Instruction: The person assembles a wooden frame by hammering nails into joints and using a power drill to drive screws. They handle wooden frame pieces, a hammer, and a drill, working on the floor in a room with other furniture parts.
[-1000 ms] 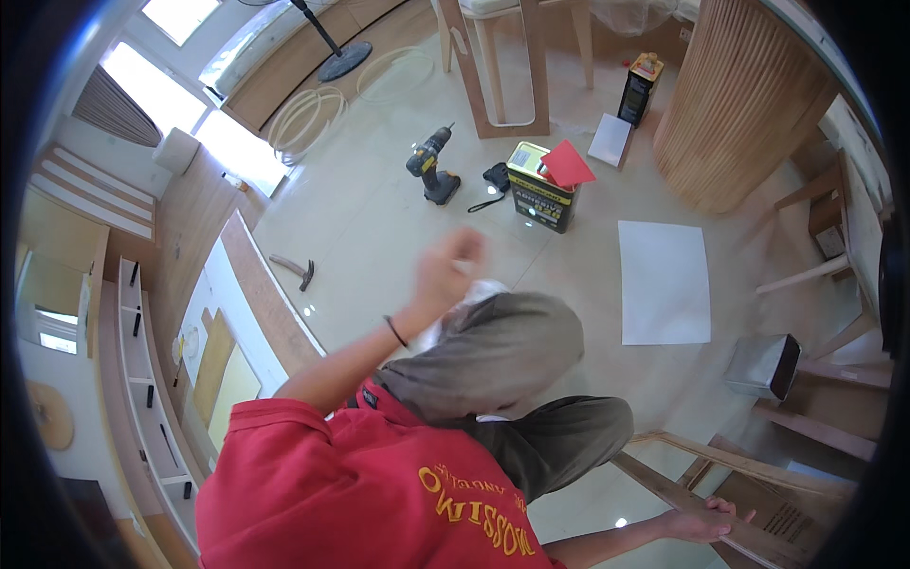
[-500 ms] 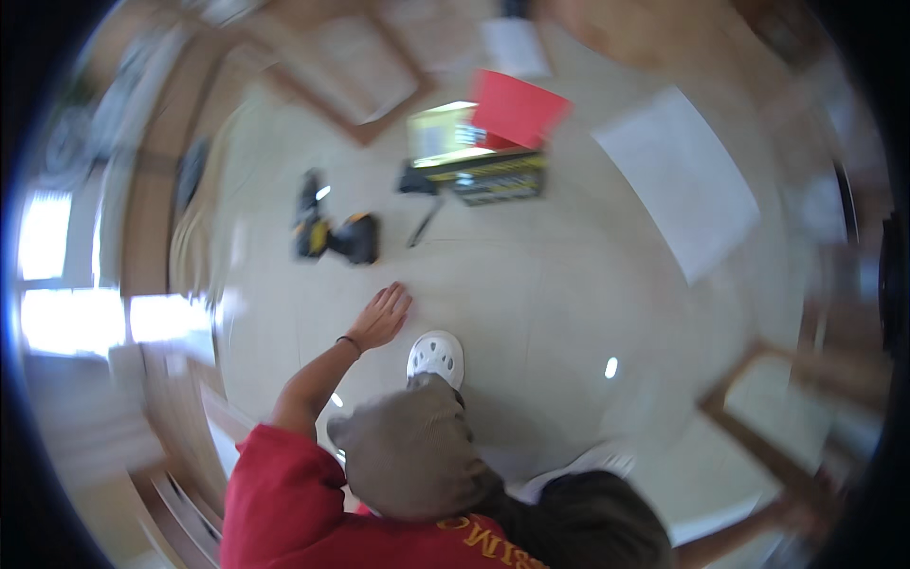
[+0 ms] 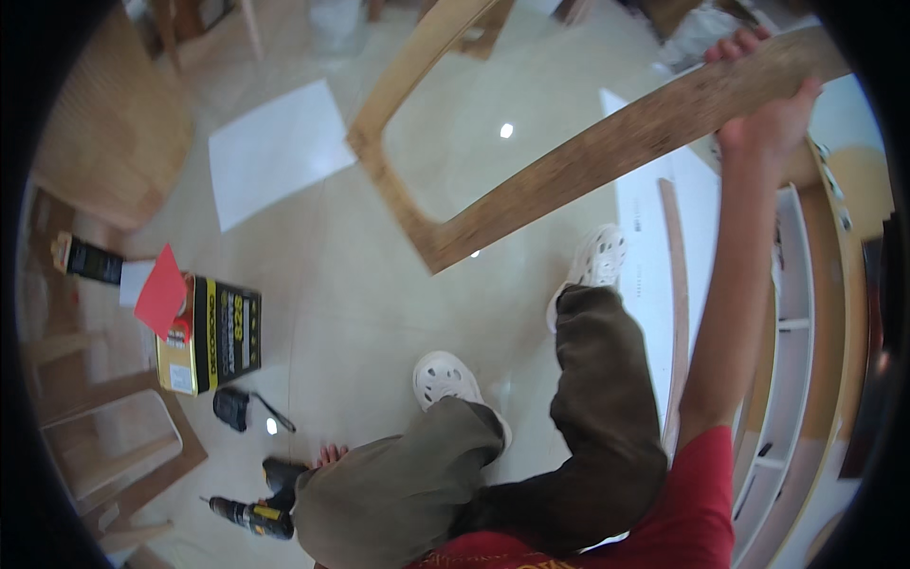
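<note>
Right hand: wrapped round one long rail of a wooden frame, fingers over the far edge, thumb on the near side. Left hand: only fingertips visible past the left knee, just beside the base of a black-and-yellow drill; cannot tell how far open, or whether it holds anything.

Frame: in front of the person, at upper centre-right. Long axis slants from upper right to lower left; the rounded-inside end points lower left, its outer corner near the feet. The other long rail runs to the top edge. Cannot tell whether the low corner touches the floor.

Floor: pale, glossy tile. On it: white sheet left of the frame end; tin with red card at its top; small black strapped object between tin and drill. Right: long white panel with a narrow wood strip on it, then white shelving. Upper left: curved wooden piece.

Writing: bold yellow lettering on the tin's black side, turned sideways; small dark print on the panel, too small to read.
</note>
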`<state>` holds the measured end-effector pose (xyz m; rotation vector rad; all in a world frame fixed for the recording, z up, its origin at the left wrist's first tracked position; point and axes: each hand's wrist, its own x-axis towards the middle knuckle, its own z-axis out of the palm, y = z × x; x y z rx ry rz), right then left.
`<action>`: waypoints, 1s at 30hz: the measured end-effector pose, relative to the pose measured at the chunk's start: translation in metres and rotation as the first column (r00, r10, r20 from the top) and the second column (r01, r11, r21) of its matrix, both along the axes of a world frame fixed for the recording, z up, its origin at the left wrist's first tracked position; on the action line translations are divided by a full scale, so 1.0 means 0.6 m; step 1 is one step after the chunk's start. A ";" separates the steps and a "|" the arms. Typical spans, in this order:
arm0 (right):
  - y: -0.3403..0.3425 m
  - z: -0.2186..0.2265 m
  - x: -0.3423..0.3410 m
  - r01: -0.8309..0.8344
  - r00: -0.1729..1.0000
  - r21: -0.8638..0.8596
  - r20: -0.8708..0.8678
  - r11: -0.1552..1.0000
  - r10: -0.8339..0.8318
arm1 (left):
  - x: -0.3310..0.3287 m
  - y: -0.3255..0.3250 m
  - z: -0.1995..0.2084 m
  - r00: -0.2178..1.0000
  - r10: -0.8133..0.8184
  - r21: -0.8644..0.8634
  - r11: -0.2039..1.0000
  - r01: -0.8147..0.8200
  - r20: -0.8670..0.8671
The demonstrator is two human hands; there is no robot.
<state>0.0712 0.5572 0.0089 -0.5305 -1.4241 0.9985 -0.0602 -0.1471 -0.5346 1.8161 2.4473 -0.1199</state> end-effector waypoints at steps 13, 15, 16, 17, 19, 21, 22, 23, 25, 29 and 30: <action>-0.360 0.051 0.371 0.054 0.643 -0.080 -0.760 0.995 -0.096 | -0.023 0.386 0.178 0.980 0.159 0.904 0.392 -0.173 0.118; -0.389 0.056 0.407 -0.002 0.553 -0.061 -0.832 0.998 -0.050 | 0.011 0.443 0.278 0.993 0.053 0.989 0.098 -0.115 0.110; -0.406 0.062 0.421 -0.026 0.516 -0.049 -0.856 0.998 -0.029 | 0.029 0.466 0.329 0.995 -0.003 0.994 -0.057 -0.097 0.097; -0.410 0.056 0.424 -0.078 0.464 -0.041 -0.886 0.996 0.000 | 0.036 0.472 0.385 0.998 -0.030 0.976 -0.207 -0.067 0.062; -0.430 0.060 0.451 -0.068 0.401 -0.063 -0.916 0.996 -0.030 | 0.068 0.485 0.491 0.989 -0.134 0.939 -0.344 0.020 -0.070; -0.445 0.064 0.463 -0.070 0.352 -0.133 -0.931 0.989 -0.100 | 0.096 0.477 0.599 0.955 -0.205 0.918 -0.378 0.124 -0.213; -0.446 0.067 0.464 -0.076 0.333 -0.193 -0.930 0.978 -0.157 | 0.110 0.466 0.660 0.926 -0.248 0.923 -0.334 0.193 -0.283; -0.449 0.069 0.464 -0.086 0.319 -0.256 -0.923 0.963 -0.216 | 0.128 0.456 0.720 0.882 -0.319 0.931 -0.230 0.282 -0.346; -0.443 0.061 0.451 -0.123 0.346 -0.269 -0.914 0.955 -0.212 | 0.171 0.456 0.814 0.796 -0.502 0.924 -0.018 0.382 -0.339; -0.435 0.065 0.447 -0.091 0.495 -0.290 -0.843 0.953 -0.210 | 0.314 0.561 0.981 0.580 -0.735 0.794 0.094 0.600 -0.351; -0.431 0.074 0.424 -0.126 0.522 -0.246 -0.840 0.961 -0.146 | 0.318 0.576 0.997 0.570 -0.771 0.763 0.180 0.621 -0.282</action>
